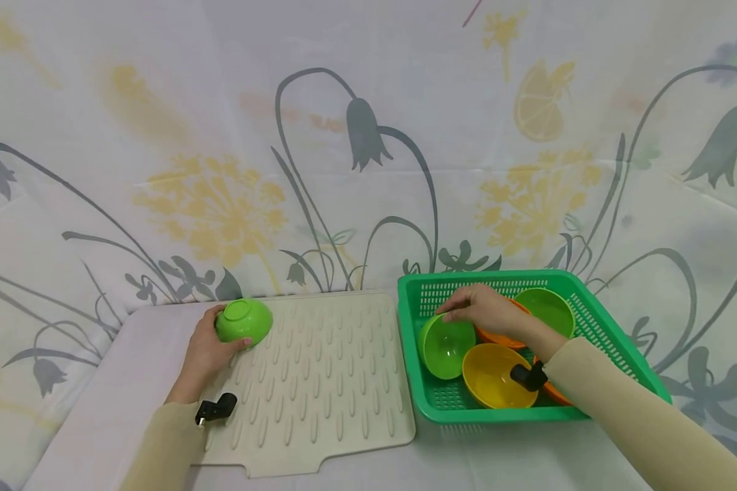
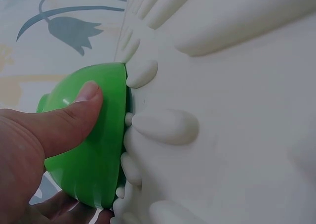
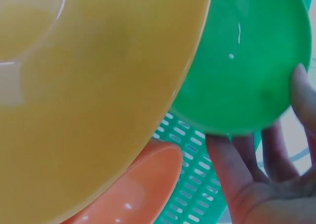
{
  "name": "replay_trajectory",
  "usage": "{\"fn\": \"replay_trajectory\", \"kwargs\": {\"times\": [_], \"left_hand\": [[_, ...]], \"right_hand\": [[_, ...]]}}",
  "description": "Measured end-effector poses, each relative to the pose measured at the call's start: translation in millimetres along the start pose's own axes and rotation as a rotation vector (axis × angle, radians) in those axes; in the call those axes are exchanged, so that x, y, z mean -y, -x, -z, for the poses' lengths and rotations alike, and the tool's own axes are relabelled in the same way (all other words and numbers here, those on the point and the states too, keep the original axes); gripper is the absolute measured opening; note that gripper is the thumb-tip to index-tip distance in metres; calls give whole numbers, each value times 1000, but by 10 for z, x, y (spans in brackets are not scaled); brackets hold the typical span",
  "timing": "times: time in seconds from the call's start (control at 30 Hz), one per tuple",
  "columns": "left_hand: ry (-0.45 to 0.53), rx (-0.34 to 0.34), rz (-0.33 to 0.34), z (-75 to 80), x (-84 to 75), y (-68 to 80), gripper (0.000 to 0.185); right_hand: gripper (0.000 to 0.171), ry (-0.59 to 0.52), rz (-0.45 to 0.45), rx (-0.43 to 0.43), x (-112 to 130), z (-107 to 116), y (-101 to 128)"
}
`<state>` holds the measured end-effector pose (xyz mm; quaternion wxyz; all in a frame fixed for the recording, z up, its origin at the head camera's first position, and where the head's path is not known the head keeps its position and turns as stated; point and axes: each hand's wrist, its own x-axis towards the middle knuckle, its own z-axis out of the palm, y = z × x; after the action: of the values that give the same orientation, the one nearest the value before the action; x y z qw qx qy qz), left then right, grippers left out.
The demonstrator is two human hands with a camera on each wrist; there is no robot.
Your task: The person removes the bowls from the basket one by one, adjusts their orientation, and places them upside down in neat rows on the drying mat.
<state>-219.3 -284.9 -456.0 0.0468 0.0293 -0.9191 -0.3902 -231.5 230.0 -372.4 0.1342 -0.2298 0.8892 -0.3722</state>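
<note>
The left hand (image 1: 205, 351) grips an upturned lime-green plastic bowl (image 1: 243, 320) at the ridged cream silicone drying mat's (image 1: 331, 382) ten o'clock corner. The right hand (image 1: 485, 310) pinches another green plastic bowl's (image 1: 445, 346) rim at nine o'clock inside the green perforated basket (image 1: 614, 341).

no readable text, seemingly, anywhere.

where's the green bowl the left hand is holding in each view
Head: upturned bowl at the mat's far left corner, gripped by the left hand.
Left wrist: bowl at lower left, thumb on it, rim against the mat.
Right wrist: not in it; the green bowl there is another one.
Shared landmark: the ribbed mat.
</note>
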Motion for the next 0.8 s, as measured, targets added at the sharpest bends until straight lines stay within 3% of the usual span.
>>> {"fn": "replay_trajectory", "kwargs": {"times": [0.37, 0.8], "left_hand": [[0, 16, 2, 8, -10, -7, 91], [10, 36, -19, 55, 20, -5, 92]], "right_hand": [[26, 25, -145, -249, 37, 73, 19], [40, -173, -214, -222, 7, 165, 133]]}}
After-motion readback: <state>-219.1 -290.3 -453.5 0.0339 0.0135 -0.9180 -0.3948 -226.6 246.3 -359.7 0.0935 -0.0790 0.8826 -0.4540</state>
